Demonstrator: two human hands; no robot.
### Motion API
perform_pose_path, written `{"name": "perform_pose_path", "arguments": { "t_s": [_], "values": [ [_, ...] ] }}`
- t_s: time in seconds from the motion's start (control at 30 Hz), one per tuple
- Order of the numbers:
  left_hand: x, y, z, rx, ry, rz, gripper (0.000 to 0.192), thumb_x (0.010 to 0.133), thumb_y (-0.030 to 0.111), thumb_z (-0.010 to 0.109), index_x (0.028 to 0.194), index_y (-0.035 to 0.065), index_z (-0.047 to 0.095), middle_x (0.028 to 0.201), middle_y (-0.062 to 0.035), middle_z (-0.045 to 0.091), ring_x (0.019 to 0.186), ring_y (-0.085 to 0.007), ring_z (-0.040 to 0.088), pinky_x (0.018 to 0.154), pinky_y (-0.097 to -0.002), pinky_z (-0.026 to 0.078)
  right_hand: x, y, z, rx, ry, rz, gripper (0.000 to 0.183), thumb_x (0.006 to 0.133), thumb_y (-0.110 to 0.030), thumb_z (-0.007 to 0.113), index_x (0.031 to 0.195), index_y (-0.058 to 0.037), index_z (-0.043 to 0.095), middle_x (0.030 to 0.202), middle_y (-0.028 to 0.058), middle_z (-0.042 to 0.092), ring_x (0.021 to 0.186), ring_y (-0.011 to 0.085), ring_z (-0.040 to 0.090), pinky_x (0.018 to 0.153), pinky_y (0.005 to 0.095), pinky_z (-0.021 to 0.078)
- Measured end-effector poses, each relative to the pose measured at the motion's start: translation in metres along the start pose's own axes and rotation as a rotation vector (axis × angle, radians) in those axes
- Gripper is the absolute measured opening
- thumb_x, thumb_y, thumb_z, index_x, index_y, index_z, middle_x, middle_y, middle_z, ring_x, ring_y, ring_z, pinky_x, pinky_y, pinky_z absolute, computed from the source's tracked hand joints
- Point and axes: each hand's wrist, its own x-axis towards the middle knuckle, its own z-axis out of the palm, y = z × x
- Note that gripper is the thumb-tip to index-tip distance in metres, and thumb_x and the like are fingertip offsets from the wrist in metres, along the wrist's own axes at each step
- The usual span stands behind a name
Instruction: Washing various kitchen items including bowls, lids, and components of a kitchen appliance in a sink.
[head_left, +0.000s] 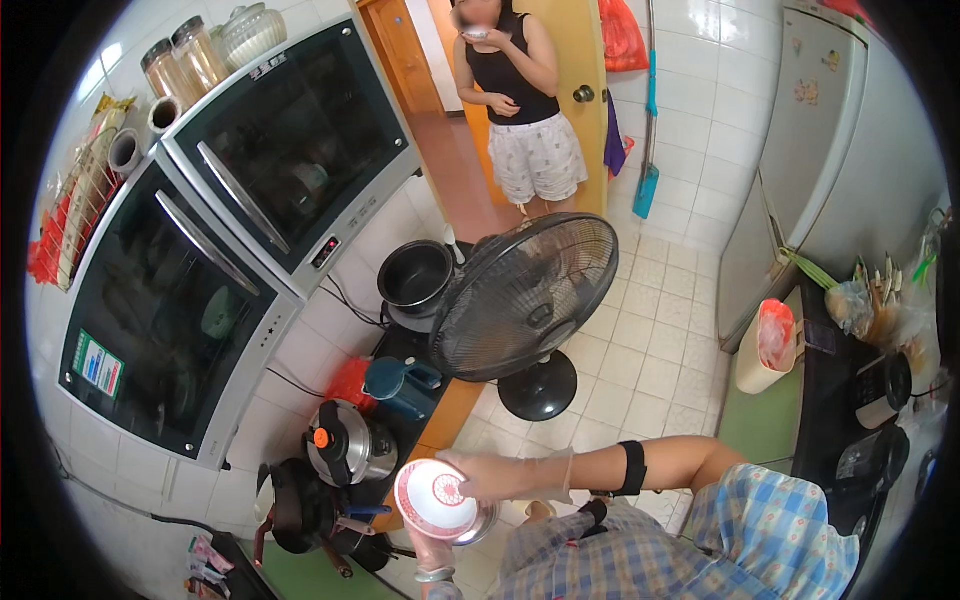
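A white bowl with a pink patterned rim and centre (436, 499) is tilted so that its inside faces me. My right hand (491, 476), in a clear plastic glove, grips its right edge, the thumb over the rim. My left hand (433, 553), also gloved and with a bangle at the wrist, is against the bowl's lower side; its fingers are partly hidden behind it. Behind the bowl shows part of a round metal vessel (480, 525). A black band is around my right forearm.
A pressure cooker (356, 446), a blue pitcher (401, 382) and dark pans (296, 502) line the left counter. A black standing fan (529, 300) is beyond; a person (525, 97) stands at the doorway holding a small bowl. A cream bin (761, 367) stands at right.
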Motion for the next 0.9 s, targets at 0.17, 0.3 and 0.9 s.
{"name": "perform_pose_path", "arguments": {
  "t_s": [0.17, 0.3, 0.9],
  "values": [
    [0.041, 0.039, 0.011, 0.029, -0.080, -0.013, 0.047, 0.093, 0.035, 0.035, 0.127, 0.0028, 0.039, 0.124, -0.0111, 0.048, 0.112, -0.0239, 0.049, 0.094, -0.0360, 0.041, 0.054, -0.024, -0.009, -0.182, -0.034, 0.039, 0.048, 0.081, -0.022, 0.054, 0.123, -0.0015, 0.040, 0.103, 0.0209, 0.058, 0.091, 0.0287, 0.060, 0.079, 0.0352, 0.0470],
    [0.066, 0.068, 0.014, 0.046, -0.142, -0.029, 0.048, 0.093, 0.035, 0.035, 0.128, 0.0029, 0.039, 0.124, -0.0111, 0.048, 0.112, -0.0240, 0.049, 0.094, -0.0362, 0.041, 0.096, -0.043, -0.010, -0.321, -0.005, -0.005, 0.032, 0.082, -0.024, 0.055, 0.101, 0.0016, 0.052, 0.092, 0.0176, 0.059, 0.089, 0.0259, 0.058, 0.078, 0.0342, 0.0447],
    [0.086, 0.086, -0.090, -0.065, 0.130, -0.025, 0.049, 0.092, 0.037, 0.035, 0.128, 0.0033, 0.039, 0.125, -0.0112, 0.047, 0.113, -0.0247, 0.048, 0.095, -0.0368, 0.041, 0.295, -0.225, -0.137, -0.128, 0.619, -0.447, 0.030, 0.086, -0.020, 0.053, 0.104, 0.0042, 0.054, 0.072, 0.0095, 0.057, 0.055, 0.0145, 0.052, 0.050, 0.0292, 0.0453]
  ]
}}
